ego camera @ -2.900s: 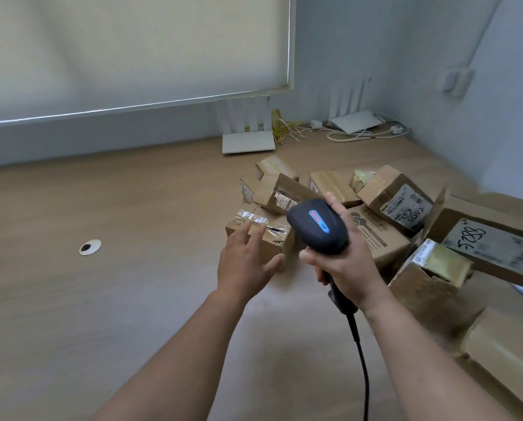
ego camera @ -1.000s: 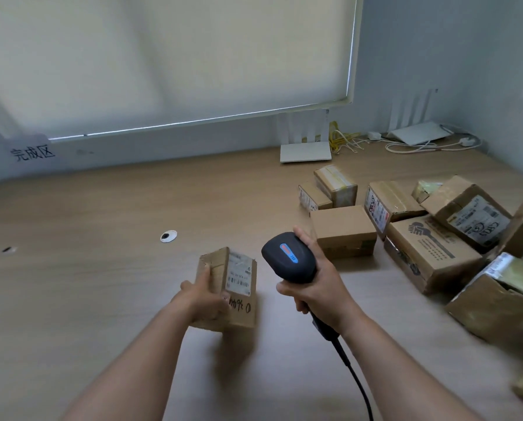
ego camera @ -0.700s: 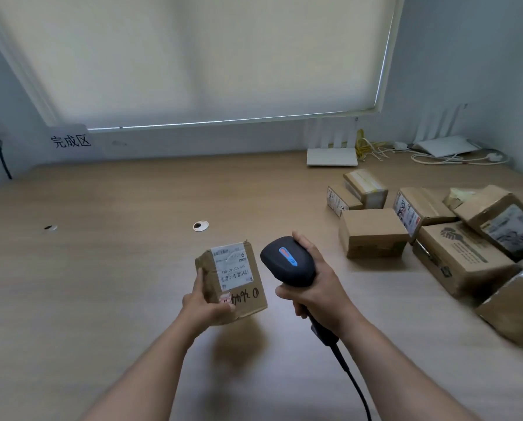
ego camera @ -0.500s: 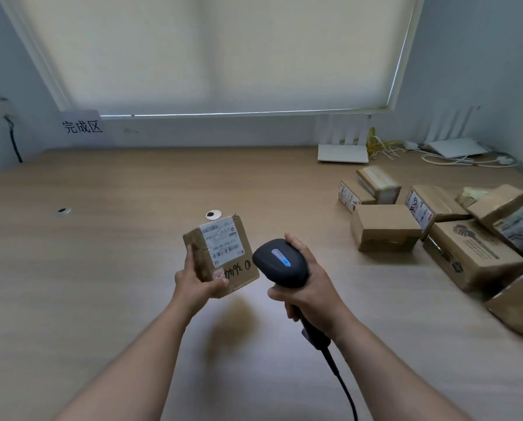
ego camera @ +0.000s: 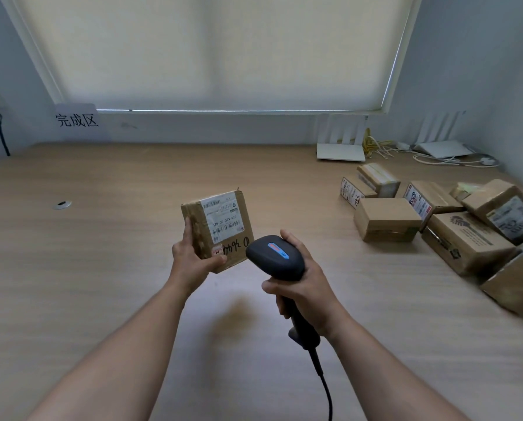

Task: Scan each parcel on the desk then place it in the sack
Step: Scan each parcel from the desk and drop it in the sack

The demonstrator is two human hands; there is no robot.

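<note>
My left hand [ego camera: 193,260] holds a small cardboard parcel [ego camera: 220,227] up above the wooden desk [ego camera: 102,268], its white barcode label and black handwriting facing me. My right hand [ego camera: 307,287] grips a black corded barcode scanner [ego camera: 273,261], whose head sits just right of and below the parcel, pointing toward it. A heap of several brown parcels [ego camera: 454,220] lies at the desk's right side. No sack is in view.
Two white routers [ego camera: 340,151] with cables stand at the back right by the wall. A paper sign with Chinese characters [ego camera: 76,119] hangs on the back left wall. A round cable grommet [ego camera: 62,204] sits in the desk at left.
My left hand took a parcel from the heap, carried it left and lifted it, turning its label toward me. The scanner followed alongside. My view swung left and up.
</note>
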